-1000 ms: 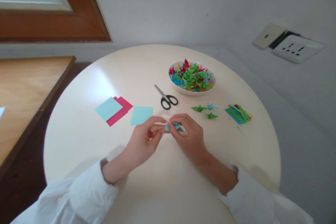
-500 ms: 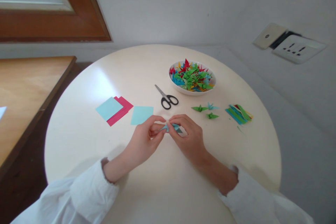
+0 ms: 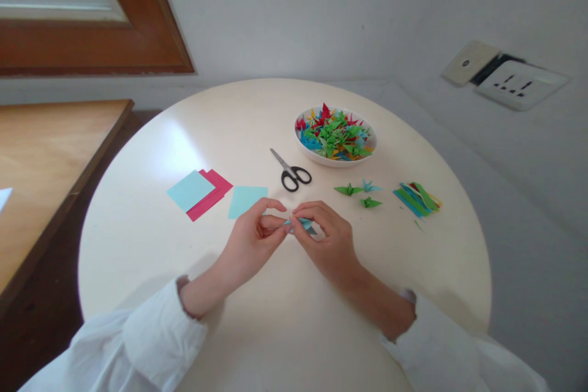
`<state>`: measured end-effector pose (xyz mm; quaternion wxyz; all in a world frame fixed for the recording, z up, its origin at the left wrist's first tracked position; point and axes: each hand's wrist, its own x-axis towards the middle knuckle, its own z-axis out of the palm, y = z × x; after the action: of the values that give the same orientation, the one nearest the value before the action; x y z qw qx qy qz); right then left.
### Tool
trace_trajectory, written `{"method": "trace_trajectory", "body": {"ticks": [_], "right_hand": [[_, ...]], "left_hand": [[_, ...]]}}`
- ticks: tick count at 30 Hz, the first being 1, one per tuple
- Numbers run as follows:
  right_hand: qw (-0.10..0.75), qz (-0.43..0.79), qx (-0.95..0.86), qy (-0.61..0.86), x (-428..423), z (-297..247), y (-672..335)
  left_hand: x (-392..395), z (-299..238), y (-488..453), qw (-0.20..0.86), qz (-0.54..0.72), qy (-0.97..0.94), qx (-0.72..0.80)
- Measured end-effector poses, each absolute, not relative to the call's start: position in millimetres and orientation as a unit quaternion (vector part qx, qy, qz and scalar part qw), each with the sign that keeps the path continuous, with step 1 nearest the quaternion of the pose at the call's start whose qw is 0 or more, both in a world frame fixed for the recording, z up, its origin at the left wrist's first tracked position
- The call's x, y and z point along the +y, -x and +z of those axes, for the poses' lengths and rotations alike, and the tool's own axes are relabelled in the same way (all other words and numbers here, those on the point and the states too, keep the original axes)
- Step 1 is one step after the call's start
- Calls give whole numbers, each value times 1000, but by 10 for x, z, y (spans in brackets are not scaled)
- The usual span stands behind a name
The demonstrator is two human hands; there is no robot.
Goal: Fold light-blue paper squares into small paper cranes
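Over the middle of the round cream table (image 3: 285, 331), my left hand (image 3: 252, 242) and my right hand (image 3: 327, 239) meet fingertip to fingertip. Both pinch a small folded piece of light blue paper (image 3: 304, 223), mostly hidden by the fingers. A flat light blue paper square (image 3: 244, 201) lies just beyond my left hand. Three small folded paper cranes (image 3: 361, 193), green and blue, sit beyond my right hand.
A white bowl (image 3: 336, 159) heaped with coloured paper cranes stands further back. Black-handled scissors (image 3: 290, 170) lie left of it. Blue and pink paper sheets (image 3: 197, 193) lie at the left, paper strips (image 3: 417, 198) at the right. A wooden surface (image 3: 41, 159) adjoins the table's left.
Both hands stay in place; the fingers have shifted slightly on the blue paper, pressing it closer between them.
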<state>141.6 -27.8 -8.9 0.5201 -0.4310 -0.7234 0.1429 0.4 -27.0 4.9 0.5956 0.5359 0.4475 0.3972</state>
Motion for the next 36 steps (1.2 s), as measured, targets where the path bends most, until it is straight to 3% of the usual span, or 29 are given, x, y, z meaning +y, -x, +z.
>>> {"method": "trace_trajectory", "body": {"ticks": [6, 13, 30, 36], "right_hand": [[521, 156, -728, 417, -279, -84, -1425], [515, 68, -720, 460, -247, -113, -1474], [514, 310, -672, 434, -241, -137, -1482], [526, 340, -649, 431, -238, -176, -1486]], "left_hand": [[-274, 62, 1, 567, 414, -544, 459], [-245, -2, 55, 458, 456, -585, 490], [-218, -13, 106, 323, 410, -739, 426], [-245, 16, 97, 280, 406, -746, 448]]}}
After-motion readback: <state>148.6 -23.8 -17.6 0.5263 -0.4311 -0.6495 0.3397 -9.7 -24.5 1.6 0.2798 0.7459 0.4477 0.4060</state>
